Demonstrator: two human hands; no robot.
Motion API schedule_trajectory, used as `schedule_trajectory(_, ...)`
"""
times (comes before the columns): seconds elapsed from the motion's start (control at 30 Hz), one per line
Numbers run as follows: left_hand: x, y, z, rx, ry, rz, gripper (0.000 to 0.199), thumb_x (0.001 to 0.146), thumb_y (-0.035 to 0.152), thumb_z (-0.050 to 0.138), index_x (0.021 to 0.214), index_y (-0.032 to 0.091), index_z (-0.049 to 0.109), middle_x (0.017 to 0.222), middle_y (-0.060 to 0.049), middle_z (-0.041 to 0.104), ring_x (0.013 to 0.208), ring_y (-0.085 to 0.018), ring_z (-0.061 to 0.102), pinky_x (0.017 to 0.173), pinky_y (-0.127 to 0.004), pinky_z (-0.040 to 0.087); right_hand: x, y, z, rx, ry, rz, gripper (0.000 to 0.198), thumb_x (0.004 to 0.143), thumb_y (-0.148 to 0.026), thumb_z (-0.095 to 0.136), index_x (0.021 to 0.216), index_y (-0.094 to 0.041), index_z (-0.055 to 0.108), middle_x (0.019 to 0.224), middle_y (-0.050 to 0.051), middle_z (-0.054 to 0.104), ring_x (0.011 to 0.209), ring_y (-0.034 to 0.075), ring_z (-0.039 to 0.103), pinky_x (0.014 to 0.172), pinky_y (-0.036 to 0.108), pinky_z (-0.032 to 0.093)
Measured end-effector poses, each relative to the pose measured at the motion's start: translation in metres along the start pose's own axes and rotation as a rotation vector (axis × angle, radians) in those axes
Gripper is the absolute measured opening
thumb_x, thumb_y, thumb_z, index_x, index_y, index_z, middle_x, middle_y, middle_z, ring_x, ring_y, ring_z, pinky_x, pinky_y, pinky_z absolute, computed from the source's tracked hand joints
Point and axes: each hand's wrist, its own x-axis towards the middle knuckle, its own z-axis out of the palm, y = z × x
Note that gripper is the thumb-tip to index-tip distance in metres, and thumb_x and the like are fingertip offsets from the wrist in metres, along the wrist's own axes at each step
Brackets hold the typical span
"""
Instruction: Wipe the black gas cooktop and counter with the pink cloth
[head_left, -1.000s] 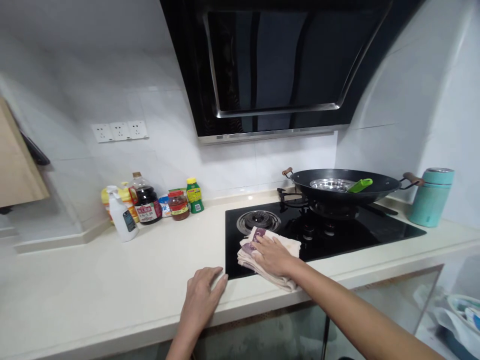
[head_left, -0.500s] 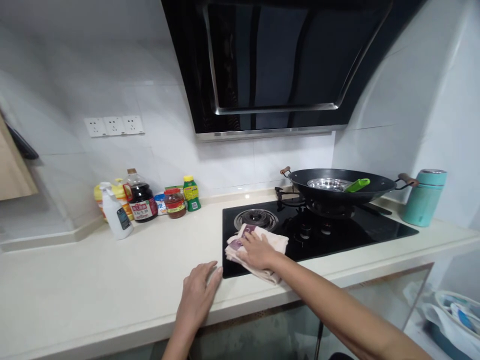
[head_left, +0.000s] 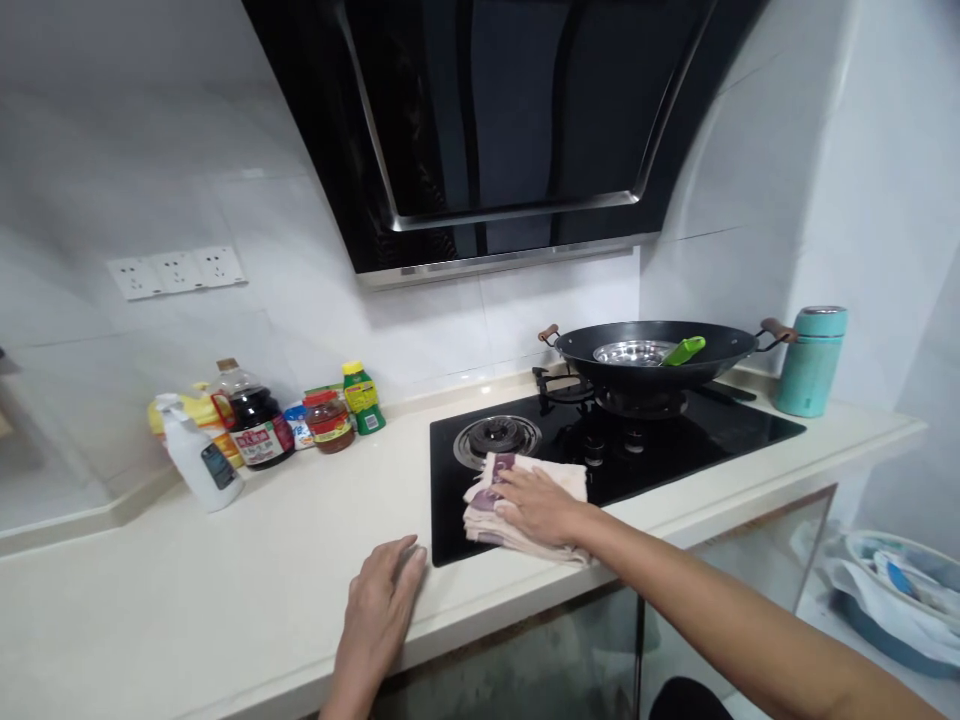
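Note:
My right hand (head_left: 541,505) lies flat on a folded cream cloth with purple patches (head_left: 517,540), fingers stretched out. The cloth rests on the front left part of the black glass cooktop (head_left: 450,510) and reaches over its front edge onto the counter. Just behind the cloth is the left burner (head_left: 496,436). My left hand (head_left: 379,603) rests on the pale counter beside the cooktop's front left corner, fingers loosely apart, nothing held.
A black wok (head_left: 720,350) stands on the right burner, holding a metal strainer (head_left: 634,353) with a green handle. A turquoise flask (head_left: 812,365) is at the right. Spray bottle (head_left: 199,455), sauce bottle (head_left: 259,430), red-lidded jar (head_left: 328,422) and green bottle (head_left: 364,400) stand left. Range hood (head_left: 517,120) overhangs.
My right hand has slid the cloth to the right over the cooktop, away from its left edge. My left hand stays by the corner. The head view has turned a little to the right.

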Motion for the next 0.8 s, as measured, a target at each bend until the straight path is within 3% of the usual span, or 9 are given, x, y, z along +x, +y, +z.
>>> schedule_trajectory(0.17,-0.002,0.001,0.003,0.058,-0.039,0.03,0.048,0.096,0.06,0.046,0.118,0.025,0.071,0.123,-0.008,0.072,0.122,-0.031,0.062,0.107,-0.051,0.045,0.008,0.033,-0.006,-0.081,0.103,0.25,0.055,0.106,-0.046,0.032,0.155,-0.021,0.041,0.165,0.015,0.031,0.154,0.032,0.022,0.122,0.057,0.018)
schedule_trajectory(0.33,-0.003,0.0,0.003,0.087,-0.039,0.031,0.047,0.095,0.06,0.048,0.116,0.026,0.073,0.122,-0.008,0.073,0.121,-0.031,0.062,0.105,-0.051,0.045,0.05,0.045,-0.012,-0.122,0.225,0.459,0.051,0.097,-0.044,0.062,0.141,-0.021,0.053,0.15,0.012,0.049,0.133,0.031,0.051,0.11,0.058,0.042)
schedule_trajectory(0.47,-0.002,0.0,0.001,0.089,-0.037,0.037,0.046,0.093,0.059,0.049,0.113,0.026,0.074,0.119,-0.007,0.074,0.119,-0.031,0.064,0.104,-0.051,0.046,0.072,0.053,-0.022,-0.116,0.281,0.532,0.047,0.097,-0.042,0.063,0.137,-0.02,0.056,0.143,0.011,0.054,0.125,0.028,0.057,0.103,0.054,0.049)
schedule_trajectory(0.63,-0.001,-0.001,0.0,0.092,-0.038,0.035,0.047,0.092,0.061,0.05,0.112,0.026,0.074,0.119,-0.007,0.074,0.119,-0.031,0.063,0.105,-0.051,0.046,0.069,0.052,-0.024,-0.085,0.258,0.543,0.053,0.097,-0.045,0.063,0.143,-0.022,0.052,0.152,0.012,0.047,0.135,0.032,0.049,0.111,0.06,0.04)
schedule_trajectory(0.73,0.0,-0.001,0.001,0.091,-0.049,0.026,0.049,0.092,0.062,0.049,0.113,0.025,0.074,0.12,-0.008,0.074,0.12,-0.032,0.063,0.105,-0.052,0.045,0.053,0.041,-0.016,-0.058,0.178,0.47,0.063,0.1,-0.054,0.05,0.154,-0.023,0.04,0.164,0.015,0.031,0.151,0.037,0.027,0.119,0.068,0.018)
schedule_trajectory(0.8,0.0,-0.001,0.002,0.093,-0.049,0.02,0.051,0.092,0.062,0.048,0.114,0.025,0.073,0.12,-0.009,0.073,0.12,-0.032,0.062,0.106,-0.052,0.045,0.036,0.034,-0.011,-0.036,0.102,0.364,0.065,0.103,-0.058,0.037,0.159,-0.025,0.033,0.169,0.013,0.021,0.156,0.035,0.013,0.122,0.065,0.006)
